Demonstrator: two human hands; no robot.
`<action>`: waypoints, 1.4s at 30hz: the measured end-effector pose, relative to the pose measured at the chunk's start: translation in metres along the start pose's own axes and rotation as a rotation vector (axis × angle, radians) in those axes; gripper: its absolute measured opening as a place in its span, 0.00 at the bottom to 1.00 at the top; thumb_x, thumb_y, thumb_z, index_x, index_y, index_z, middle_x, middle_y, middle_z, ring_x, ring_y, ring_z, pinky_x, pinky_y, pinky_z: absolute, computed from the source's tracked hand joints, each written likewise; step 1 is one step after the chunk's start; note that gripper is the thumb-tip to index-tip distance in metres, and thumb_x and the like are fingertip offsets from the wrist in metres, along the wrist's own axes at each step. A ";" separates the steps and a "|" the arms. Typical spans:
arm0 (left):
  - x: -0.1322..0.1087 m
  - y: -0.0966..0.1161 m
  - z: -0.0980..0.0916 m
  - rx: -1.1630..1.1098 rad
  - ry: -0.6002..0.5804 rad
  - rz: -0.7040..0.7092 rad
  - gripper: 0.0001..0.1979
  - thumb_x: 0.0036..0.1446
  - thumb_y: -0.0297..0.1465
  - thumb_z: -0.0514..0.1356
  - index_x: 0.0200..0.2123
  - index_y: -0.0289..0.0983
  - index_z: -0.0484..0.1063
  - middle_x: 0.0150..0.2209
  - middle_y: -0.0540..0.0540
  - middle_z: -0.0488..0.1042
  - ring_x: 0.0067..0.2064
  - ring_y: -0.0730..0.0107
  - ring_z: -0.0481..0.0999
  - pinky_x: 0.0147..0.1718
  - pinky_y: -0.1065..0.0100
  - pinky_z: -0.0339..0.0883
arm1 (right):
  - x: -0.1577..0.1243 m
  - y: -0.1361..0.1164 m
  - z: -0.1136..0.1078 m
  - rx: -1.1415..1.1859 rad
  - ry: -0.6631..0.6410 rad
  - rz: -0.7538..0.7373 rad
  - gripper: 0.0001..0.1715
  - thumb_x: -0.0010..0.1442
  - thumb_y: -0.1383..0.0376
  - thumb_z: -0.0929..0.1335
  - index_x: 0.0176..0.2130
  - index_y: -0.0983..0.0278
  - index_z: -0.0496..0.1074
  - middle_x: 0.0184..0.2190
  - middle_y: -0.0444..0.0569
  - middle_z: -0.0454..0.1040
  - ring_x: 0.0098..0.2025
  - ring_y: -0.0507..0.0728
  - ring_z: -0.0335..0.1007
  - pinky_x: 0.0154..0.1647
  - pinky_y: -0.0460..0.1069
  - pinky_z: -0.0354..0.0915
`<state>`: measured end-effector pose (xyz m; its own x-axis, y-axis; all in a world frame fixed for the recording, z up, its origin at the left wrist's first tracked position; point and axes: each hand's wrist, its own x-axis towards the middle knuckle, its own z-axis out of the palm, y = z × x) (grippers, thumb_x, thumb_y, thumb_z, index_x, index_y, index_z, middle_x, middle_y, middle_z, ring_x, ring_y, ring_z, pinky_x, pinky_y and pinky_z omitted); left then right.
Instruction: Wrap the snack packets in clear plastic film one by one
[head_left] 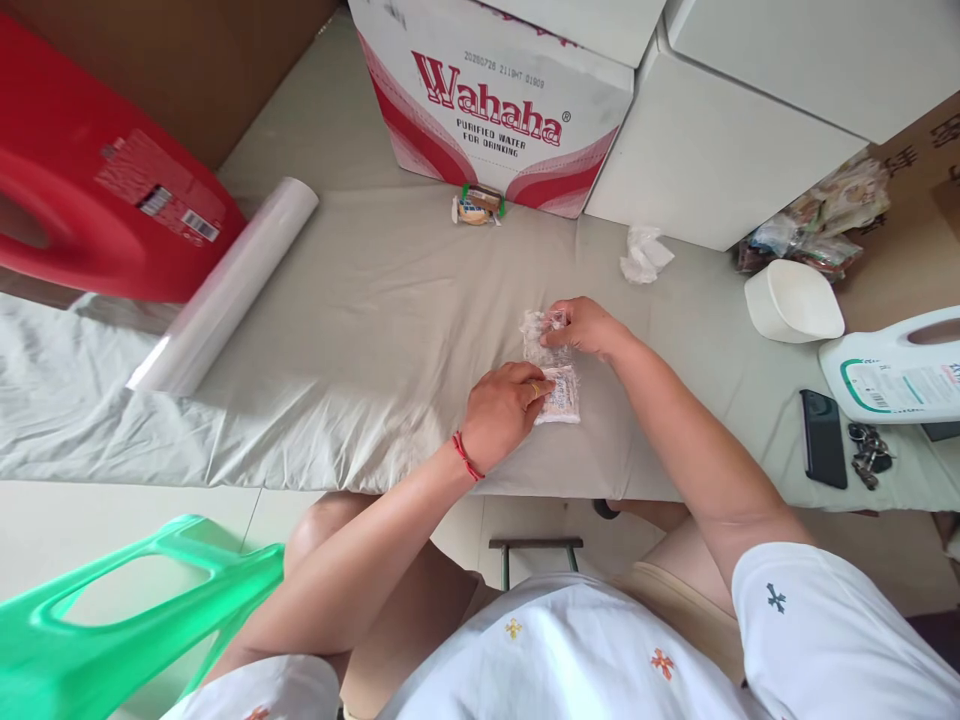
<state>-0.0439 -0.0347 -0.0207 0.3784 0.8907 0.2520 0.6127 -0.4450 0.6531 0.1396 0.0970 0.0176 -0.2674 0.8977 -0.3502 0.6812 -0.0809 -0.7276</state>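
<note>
Head view showed a bench (360, 320) with a grey-green cloth over it. Far on the left, a green plastic thing (75, 660) stuck up below the edge of the bench. Above it was a big red jug (127, 200) with small labels on its side. A long, shiny roll (229, 290) lay at a slant just beside the jug.

Near the middle, at the back, two little snack packs (480, 205) sat in front of a red and white Wahaha box (495, 110). Closer to the person was the left hand (504, 410), with a red string (466, 458) around its wrist and a gold ring (535, 389). Its fingers lay over the left side of a small white packet (566, 400), but the hand hid its thumb, so it was hard to tell if they pinched the packet or just pressed on it. The packet lay flat on the bench near the front edge. Just behind it was some crinkly clear wrap (536, 340), and the fingers of the right hand (592, 325) pinched that wrap from the right.

Next came a crumpled white tissue (643, 255), then a white tub (795, 300) near a pile of snack bags (817, 220). At the right end were a dark phone (823, 438), some keys (870, 455) and a white bottle (900, 370) with a green-edged label.
</note>
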 end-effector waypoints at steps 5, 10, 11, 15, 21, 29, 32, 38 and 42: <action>0.000 0.004 0.000 0.035 0.034 -0.026 0.12 0.67 0.26 0.61 0.47 0.44 0.84 0.47 0.46 0.83 0.49 0.60 0.79 0.45 0.59 0.70 | -0.034 -0.002 -0.006 0.067 0.021 -0.322 0.09 0.58 0.59 0.75 0.34 0.62 0.79 0.29 0.42 0.71 0.30 0.52 0.63 0.34 0.49 0.61; 0.000 0.011 0.006 0.150 0.194 -0.120 0.05 0.62 0.30 0.67 0.31 0.40 0.79 0.36 0.44 0.78 0.45 0.55 0.73 0.40 0.56 0.63 | -0.095 0.009 0.008 -0.099 0.189 -0.611 0.08 0.67 0.60 0.70 0.36 0.58 0.78 0.46 0.51 0.77 0.48 0.60 0.71 0.50 0.57 0.69; -0.001 0.012 0.008 0.168 0.219 -0.142 0.07 0.60 0.30 0.67 0.28 0.39 0.76 0.35 0.43 0.77 0.44 0.55 0.72 0.40 0.57 0.62 | -0.105 0.015 0.012 -0.125 0.190 -0.636 0.10 0.69 0.60 0.69 0.36 0.57 0.78 0.48 0.51 0.78 0.50 0.61 0.71 0.51 0.59 0.69; -0.003 0.016 0.014 0.163 0.246 -0.219 0.09 0.60 0.30 0.66 0.29 0.39 0.69 0.36 0.43 0.76 0.40 0.58 0.73 0.37 0.59 0.62 | -0.131 0.041 0.036 -0.138 0.154 -0.639 0.16 0.74 0.60 0.63 0.40 0.54 0.78 0.45 0.49 0.82 0.48 0.61 0.75 0.51 0.61 0.73; -0.001 0.015 0.011 -0.083 0.122 -0.289 0.11 0.64 0.30 0.58 0.29 0.41 0.62 0.26 0.52 0.69 0.26 0.71 0.65 0.27 0.67 0.56 | -0.151 0.066 0.070 -0.232 0.297 -0.638 0.17 0.73 0.59 0.66 0.57 0.53 0.78 0.56 0.52 0.80 0.61 0.64 0.74 0.63 0.67 0.71; 0.007 0.016 -0.012 -0.329 -0.005 -0.422 0.09 0.67 0.35 0.56 0.33 0.42 0.61 0.24 0.54 0.67 0.25 0.70 0.68 0.28 0.66 0.62 | -0.163 0.068 0.093 -0.441 0.308 -0.593 0.34 0.74 0.70 0.62 0.73 0.51 0.61 0.70 0.50 0.68 0.74 0.63 0.59 0.74 0.67 0.61; 0.005 0.017 -0.007 -0.091 -0.039 -0.277 0.14 0.68 0.34 0.57 0.28 0.40 0.62 0.29 0.49 0.69 0.28 0.68 0.68 0.29 0.65 0.60 | -0.167 0.065 0.094 -0.477 0.266 -0.561 0.37 0.74 0.65 0.63 0.77 0.54 0.53 0.74 0.53 0.60 0.78 0.64 0.51 0.77 0.69 0.54; -0.002 0.016 0.002 0.061 -0.045 -0.225 0.16 0.72 0.35 0.53 0.30 0.39 0.67 0.33 0.46 0.70 0.28 0.68 0.67 0.27 0.65 0.59 | -0.177 0.061 0.087 -0.184 0.349 -0.517 0.22 0.74 0.59 0.64 0.64 0.52 0.73 0.66 0.52 0.72 0.71 0.65 0.64 0.69 0.67 0.66; -0.004 0.016 0.004 0.057 -0.017 -0.219 0.15 0.73 0.35 0.51 0.32 0.38 0.69 0.35 0.45 0.70 0.29 0.68 0.67 0.27 0.65 0.60 | -0.169 0.052 0.087 0.036 0.589 -0.180 0.15 0.69 0.51 0.69 0.47 0.56 0.77 0.53 0.56 0.77 0.48 0.62 0.77 0.47 0.60 0.78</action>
<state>-0.0330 -0.0454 -0.0136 0.2431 0.9652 0.0960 0.7198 -0.2458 0.6492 0.1609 -0.0965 -0.0125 0.0522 0.9863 0.1567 0.6344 0.0884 -0.7679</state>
